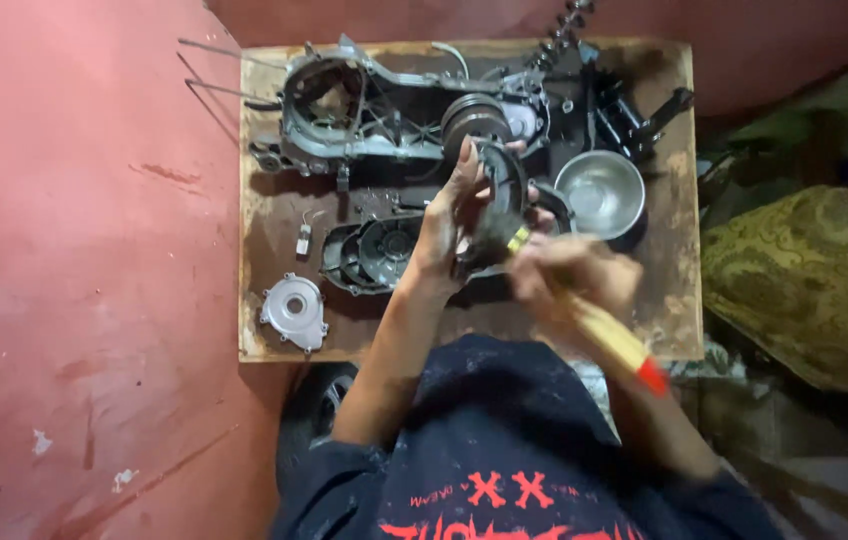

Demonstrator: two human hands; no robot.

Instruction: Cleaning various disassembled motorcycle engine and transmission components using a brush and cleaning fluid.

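Note:
My left hand [447,225] grips a dark round engine part [504,185], held on edge above the wooden board [264,260]. My right hand [574,275] is blurred and holds a paintbrush [612,338] with a pale wooden handle and red end. The brush's dark bristles touch the lower side of the round part. Both hands look greasy.
On the board lie a long grey engine crankcase [374,115], a black plastic cover [374,252], a small silver cover plate [294,312], a steel bowl [600,192] and a black spring part [564,30]. Red floor lies to the left; patterned fabric [814,280] lies to the right.

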